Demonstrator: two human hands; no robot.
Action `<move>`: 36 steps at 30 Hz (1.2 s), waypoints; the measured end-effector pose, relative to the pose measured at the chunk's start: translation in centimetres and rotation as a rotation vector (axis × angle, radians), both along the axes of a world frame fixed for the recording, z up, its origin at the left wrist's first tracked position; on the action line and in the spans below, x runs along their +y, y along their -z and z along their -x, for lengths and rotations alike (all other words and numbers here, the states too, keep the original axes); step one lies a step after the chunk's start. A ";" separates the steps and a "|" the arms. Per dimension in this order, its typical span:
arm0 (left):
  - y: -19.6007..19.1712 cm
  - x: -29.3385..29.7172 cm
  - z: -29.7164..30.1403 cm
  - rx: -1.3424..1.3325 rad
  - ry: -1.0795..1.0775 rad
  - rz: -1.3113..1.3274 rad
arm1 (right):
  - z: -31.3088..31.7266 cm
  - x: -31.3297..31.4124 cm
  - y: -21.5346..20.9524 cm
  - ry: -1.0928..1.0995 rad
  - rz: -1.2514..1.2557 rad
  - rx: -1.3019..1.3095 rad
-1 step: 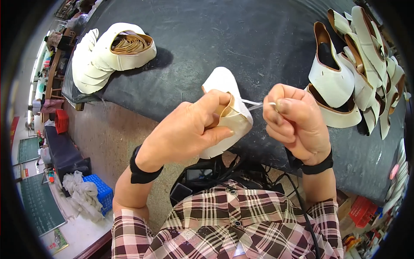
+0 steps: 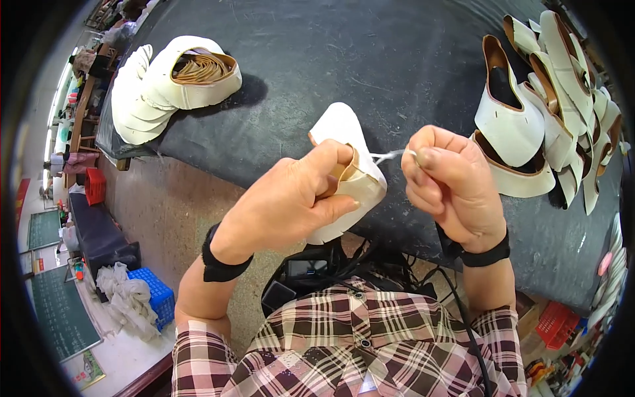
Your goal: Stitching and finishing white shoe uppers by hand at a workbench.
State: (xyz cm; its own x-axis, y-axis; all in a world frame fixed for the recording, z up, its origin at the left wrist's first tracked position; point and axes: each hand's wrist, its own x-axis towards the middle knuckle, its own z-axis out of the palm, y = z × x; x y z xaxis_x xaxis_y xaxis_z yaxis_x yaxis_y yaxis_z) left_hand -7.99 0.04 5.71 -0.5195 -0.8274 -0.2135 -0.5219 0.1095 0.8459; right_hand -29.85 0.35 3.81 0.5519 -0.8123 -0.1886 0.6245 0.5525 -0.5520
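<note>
My left hand (image 2: 284, 198) grips a white shoe upper (image 2: 340, 122) with a tan lining, its fingers inside the opening and the thumb over the near side. Two strands of white thread (image 2: 390, 156) come out of the upper's right edge and meet in a single line. At its other end my right hand (image 2: 456, 182) pinches the thread between thumb and forefinger, the other fingers curled. A short gap separates the two hands. Whether the right fingertips also hold a needle is too small to tell.
A dark-covered table (image 2: 370, 59) spreads before me. Nested white shoe uppers (image 2: 198, 96) lie at its far left; a heap of loose uppers (image 2: 509, 126) covers its right side. Below on the left are a blue crate (image 2: 155, 294) and a red crate (image 2: 94, 185); another red crate (image 2: 557, 324) stands lower right.
My right hand has shifted very slightly up and left. The thread strands, apart before, now run together near the right fingertips. The left hand keeps its hold on the shoe upper.
</note>
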 end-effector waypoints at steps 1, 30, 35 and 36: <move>0.2 0.0 -0.1 0.000 0.004 0.004 | -0.6 0.0 0.7 0.196 0.116 0.284; 0.1 -2.7 -4.0 0.200 0.152 -0.106 | -7.8 1.8 0.3 0.780 1.435 1.369; 1.1 -2.4 -4.8 0.150 0.146 -0.067 | -8.4 2.7 -0.3 0.683 1.479 1.368; 1.3 -2.2 -4.9 0.181 0.122 -0.123 | -8.3 2.7 -0.5 0.658 1.432 1.324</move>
State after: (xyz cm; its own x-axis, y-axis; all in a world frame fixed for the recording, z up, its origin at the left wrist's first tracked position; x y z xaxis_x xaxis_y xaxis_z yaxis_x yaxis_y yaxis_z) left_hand -3.05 -2.16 4.43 -0.6527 -0.7299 -0.2030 -0.3500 0.0528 0.9353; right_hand -21.51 3.04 4.35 0.2693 -0.6907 0.6711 -0.5496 -0.6824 -0.4819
